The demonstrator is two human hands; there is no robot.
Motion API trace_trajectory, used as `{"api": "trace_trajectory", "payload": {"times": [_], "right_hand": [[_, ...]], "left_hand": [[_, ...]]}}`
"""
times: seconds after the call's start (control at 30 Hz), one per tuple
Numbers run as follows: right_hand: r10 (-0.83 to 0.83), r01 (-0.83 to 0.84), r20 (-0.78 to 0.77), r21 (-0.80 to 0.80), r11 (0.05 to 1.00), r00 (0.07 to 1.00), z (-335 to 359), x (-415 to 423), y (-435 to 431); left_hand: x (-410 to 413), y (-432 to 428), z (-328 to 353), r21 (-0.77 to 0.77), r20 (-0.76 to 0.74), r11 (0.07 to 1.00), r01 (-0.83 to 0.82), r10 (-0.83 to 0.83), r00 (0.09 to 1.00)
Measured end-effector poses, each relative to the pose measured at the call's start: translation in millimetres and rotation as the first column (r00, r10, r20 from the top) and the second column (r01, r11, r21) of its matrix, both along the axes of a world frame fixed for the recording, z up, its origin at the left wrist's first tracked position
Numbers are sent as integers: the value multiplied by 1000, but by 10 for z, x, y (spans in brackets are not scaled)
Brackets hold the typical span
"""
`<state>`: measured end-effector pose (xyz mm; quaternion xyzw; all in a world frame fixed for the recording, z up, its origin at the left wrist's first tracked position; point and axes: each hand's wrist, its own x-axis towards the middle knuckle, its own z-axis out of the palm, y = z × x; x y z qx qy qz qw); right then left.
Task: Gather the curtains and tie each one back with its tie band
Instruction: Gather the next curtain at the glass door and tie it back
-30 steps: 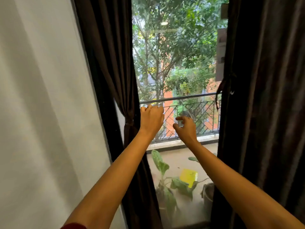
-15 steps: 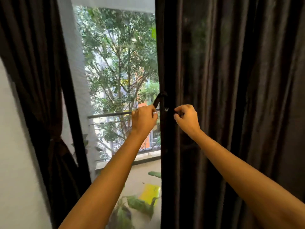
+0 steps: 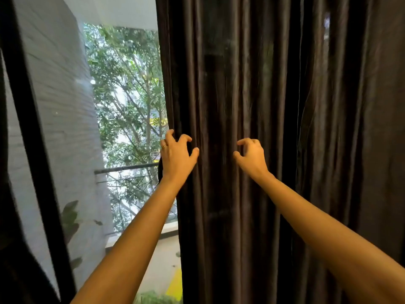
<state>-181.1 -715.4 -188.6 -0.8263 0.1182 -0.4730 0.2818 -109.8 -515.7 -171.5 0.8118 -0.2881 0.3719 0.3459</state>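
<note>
Let go of the tie band; left hand (image 3: 176, 155) and right hand (image 3: 251, 156) now spread, clawing right curtain (image 3: 285, 128) folds to gather

Beyond the left hand (image 3: 176, 157), green trees (image 3: 129, 95) fill the window opening. A metal balcony railing (image 3: 126, 168) runs level with its wrist. Further left stands a grey brick wall (image 3: 63, 110), then a black window frame (image 3: 32, 137). Far below the hand, something yellow (image 3: 175, 284) lies beside leaves (image 3: 151, 298).
</note>
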Motion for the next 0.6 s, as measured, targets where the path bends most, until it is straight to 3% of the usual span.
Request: {"api": "trace_trajectory", "payload": {"times": [0.27,0.37,0.6], "right_hand": [[11,-6,96,-55,998,995,461,273,-490],[15,0,134,-110,994,991,719,385,-708],[-111,189,231,-349,918,967,1372,512,-1161]], "left_hand": [[211,-217,375,-138,35,989,-48,53,998],[278,-258,576,-178,-32,982,-68,63,997],[300,-425,1179,-169,-101,977,-127,111,989]]}}
